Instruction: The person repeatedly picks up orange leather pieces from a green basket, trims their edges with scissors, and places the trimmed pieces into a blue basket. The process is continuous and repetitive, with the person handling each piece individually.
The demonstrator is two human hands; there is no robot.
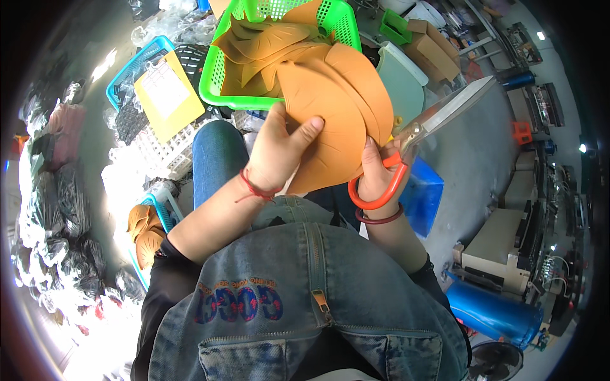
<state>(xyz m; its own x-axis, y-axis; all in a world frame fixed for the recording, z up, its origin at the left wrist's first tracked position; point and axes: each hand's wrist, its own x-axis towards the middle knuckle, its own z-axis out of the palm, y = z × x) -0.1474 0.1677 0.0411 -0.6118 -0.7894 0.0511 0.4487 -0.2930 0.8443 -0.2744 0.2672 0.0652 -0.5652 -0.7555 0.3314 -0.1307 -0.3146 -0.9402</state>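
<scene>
In front of me I hold a few overlapping round tan sheets (330, 127), with short slit-like lines on the top one. My left hand (274, 152) grips their left side, thumb lying on top and fingers underneath. My right hand (379, 181) has its thumb on the right edge of the sheets. Hooked in that same hand is a pair of scissors (414, 132) with orange handles, its long metal blades pointing up and to the right, away from the sheets. Just beyond, a green basket (248, 101) holds a pile of similar tan pieces (270, 44).
A yellow clipboard (166, 124) lies on a white crate (168, 155) at left, near a blue basket (121, 79). More tan pieces (149, 238) sit lower left. To the right are a blue bin (427, 197), a blue tank (495, 312) and machines (499, 251). Dark plastic bags (70, 203) line the far left.
</scene>
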